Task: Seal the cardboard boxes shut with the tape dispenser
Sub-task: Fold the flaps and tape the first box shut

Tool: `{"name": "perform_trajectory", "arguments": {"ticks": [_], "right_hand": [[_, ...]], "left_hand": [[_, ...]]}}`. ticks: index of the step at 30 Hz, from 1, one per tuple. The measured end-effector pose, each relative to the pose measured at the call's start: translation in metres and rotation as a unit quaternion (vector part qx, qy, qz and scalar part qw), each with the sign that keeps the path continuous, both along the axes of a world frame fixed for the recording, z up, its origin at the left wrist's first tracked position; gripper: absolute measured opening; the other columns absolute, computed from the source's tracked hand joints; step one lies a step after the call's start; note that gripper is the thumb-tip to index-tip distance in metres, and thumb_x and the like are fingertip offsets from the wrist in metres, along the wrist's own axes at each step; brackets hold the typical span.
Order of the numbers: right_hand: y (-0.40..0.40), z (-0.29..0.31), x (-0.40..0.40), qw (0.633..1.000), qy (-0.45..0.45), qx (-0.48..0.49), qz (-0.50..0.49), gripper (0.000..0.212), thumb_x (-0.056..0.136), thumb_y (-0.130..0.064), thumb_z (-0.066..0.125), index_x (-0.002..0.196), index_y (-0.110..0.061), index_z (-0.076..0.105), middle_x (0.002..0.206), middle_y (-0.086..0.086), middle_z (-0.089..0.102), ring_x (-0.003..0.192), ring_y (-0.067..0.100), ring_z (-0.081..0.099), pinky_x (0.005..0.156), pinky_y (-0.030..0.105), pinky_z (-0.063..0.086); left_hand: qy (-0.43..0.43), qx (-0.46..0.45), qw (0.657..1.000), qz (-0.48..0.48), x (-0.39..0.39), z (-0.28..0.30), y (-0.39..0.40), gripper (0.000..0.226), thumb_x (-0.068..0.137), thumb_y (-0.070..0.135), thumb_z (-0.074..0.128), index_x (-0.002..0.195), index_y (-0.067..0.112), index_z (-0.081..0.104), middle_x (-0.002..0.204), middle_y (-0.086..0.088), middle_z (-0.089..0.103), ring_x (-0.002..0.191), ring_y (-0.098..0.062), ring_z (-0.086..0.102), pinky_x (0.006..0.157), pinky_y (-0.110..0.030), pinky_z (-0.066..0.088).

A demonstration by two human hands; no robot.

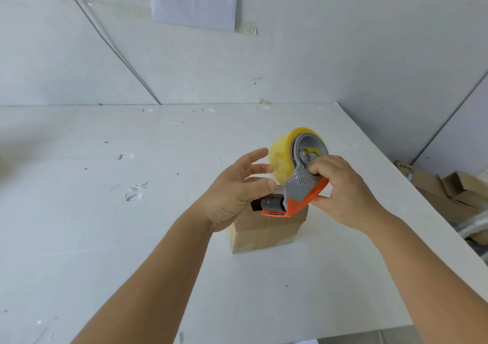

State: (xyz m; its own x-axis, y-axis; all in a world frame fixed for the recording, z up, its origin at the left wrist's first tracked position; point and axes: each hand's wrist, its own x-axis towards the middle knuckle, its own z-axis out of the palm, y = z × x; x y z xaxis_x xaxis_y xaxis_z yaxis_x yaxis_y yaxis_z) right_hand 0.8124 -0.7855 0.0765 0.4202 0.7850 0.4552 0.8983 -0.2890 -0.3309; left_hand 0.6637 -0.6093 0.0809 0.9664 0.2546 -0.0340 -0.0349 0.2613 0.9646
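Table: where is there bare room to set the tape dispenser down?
The table is bare left of the cardboard box, apart from small tape scraps, and bare between the box and the near edge. It is crowded over the box, where the right hand holds the tape dispenser and the left hand hovers open.

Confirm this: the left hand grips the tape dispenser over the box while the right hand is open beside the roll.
Not right: the hands are swapped. In the head view the right hand grips the tape dispenser over the box, while the left hand is open beside the roll.
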Motion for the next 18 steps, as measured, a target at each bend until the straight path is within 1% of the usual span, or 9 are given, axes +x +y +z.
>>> {"name": "perform_trajectory", "arguments": {"ticks": [3, 5, 6, 7, 8, 10, 12, 16, 18], "right_hand": [[-0.001, -0.005, -0.002, 1.0, 0.014, 0.015, -0.01, 0.031, 0.066, -0.007, 0.083, 0.085, -0.011, 0.059, 0.089, -0.002, 0.059, 0.084, 0.011, 0.044, 0.075, 0.002, 0.033], [-0.002, -0.008, -0.004, 0.998, 0.053, 0.021, -0.021, 0.03, 0.07, -0.012, 0.083, 0.089, -0.013, 0.06, 0.092, -0.006, 0.058, 0.085, 0.006, 0.045, 0.075, 0.002, 0.034], [-0.003, -0.009, -0.005, 0.996, 0.079, 0.025, -0.031, 0.031, 0.071, -0.014, 0.083, 0.092, -0.015, 0.06, 0.094, -0.008, 0.058, 0.085, 0.004, 0.046, 0.075, 0.001, 0.034], [-0.003, -0.01, -0.006, 0.993, 0.107, 0.031, -0.04, 0.031, 0.073, -0.017, 0.082, 0.096, -0.017, 0.061, 0.095, -0.01, 0.058, 0.085, 0.002, 0.047, 0.075, 0.0, 0.034], [-0.004, -0.01, -0.008, 0.989, 0.132, 0.037, -0.047, 0.032, 0.073, -0.018, 0.081, 0.098, -0.021, 0.06, 0.095, -0.013, 0.058, 0.086, -0.001, 0.049, 0.075, -0.001, 0.034], [-0.005, -0.011, -0.011, 0.984, 0.163, 0.045, -0.056, 0.033, 0.075, -0.021, 0.08, 0.099, -0.027, 0.059, 0.094, -0.019, 0.058, 0.088, -0.009, 0.05, 0.074, -0.001, 0.034], [-0.006, -0.012, -0.012, 0.98, 0.185, 0.046, -0.061, 0.03, 0.076, -0.023, 0.079, 0.099, -0.027, 0.061, 0.093, -0.017, 0.061, 0.089, -0.009, 0.051, 0.072, 0.0, 0.035], [-0.005, -0.014, -0.01, 0.974, 0.211, 0.046, -0.067, 0.03, 0.078, -0.019, 0.077, 0.104, -0.025, 0.063, 0.094, -0.018, 0.063, 0.087, -0.008, 0.053, 0.072, 0.003, 0.035], [-0.005, -0.016, -0.009, 0.973, 0.222, 0.034, -0.058, 0.032, 0.079, -0.016, 0.076, 0.106, -0.026, 0.062, 0.097, -0.014, 0.063, 0.09, -0.003, 0.054, 0.078, 0.014, 0.038]], "left_hand": [[-0.003, 0.014, 1.0, 0.025, 0.001, 0.003, -0.002, 0.047, 0.078, 0.003, 0.069, 0.122, 0.012, 0.056, 0.091, -0.005, 0.062, 0.083, -0.02, 0.062, 0.089, -0.035, 0.051], [-0.011, 0.053, 0.997, 0.051, 0.001, 0.007, -0.005, 0.023, 0.085, 0.0, 0.066, 0.108, 0.005, 0.065, 0.088, -0.008, 0.064, 0.083, -0.022, 0.061, 0.087, -0.037, 0.052], [-0.015, 0.071, 0.995, 0.065, 0.0, 0.008, -0.006, 0.013, 0.086, 0.001, 0.065, 0.097, 0.006, 0.07, 0.089, -0.006, 0.066, 0.083, -0.021, 0.062, 0.086, -0.037, 0.052], [-0.023, 0.09, 0.993, 0.078, -0.001, 0.01, -0.007, 0.012, 0.085, 0.003, 0.066, 0.085, 0.012, 0.073, 0.088, -0.005, 0.068, 0.083, -0.02, 0.062, 0.084, -0.035, 0.052], [-0.034, 0.107, 0.99, 0.09, -0.002, 0.012, -0.008, 0.017, 0.085, 0.005, 0.067, 0.077, 0.019, 0.075, 0.087, -0.005, 0.069, 0.083, -0.018, 0.062, 0.083, -0.033, 0.052], [-0.065, 0.124, 0.984, 0.106, -0.004, 0.013, -0.01, 0.019, 0.084, 0.005, 0.068, 0.076, 0.021, 0.075, 0.087, -0.01, 0.067, 0.082, -0.014, 0.062, 0.076, -0.023, 0.052], [-0.095, 0.118, 0.982, 0.115, -0.007, 0.013, -0.013, 0.014, 0.083, -0.001, 0.066, 0.08, 0.011, 0.073, 0.085, -0.012, 0.066, 0.078, -0.009, 0.063, 0.07, -0.017, 0.05], [-0.131, 0.169, 0.967, 0.136, -0.01, 0.008, -0.018, 0.013, 0.08, -0.009, 0.066, 0.079, 0.001, 0.073, 0.087, -0.006, 0.066, 0.079, -0.009, 0.065, 0.072, -0.02, 0.05], [-0.123, 0.162, 0.966, 0.161, -0.011, 0.008, -0.02, 0.012, 0.081, -0.007, 0.067, 0.079, 0.002, 0.074, 0.081, -0.005, 0.071, 0.076, -0.011, 0.068, 0.072, -0.023, 0.053]]}}
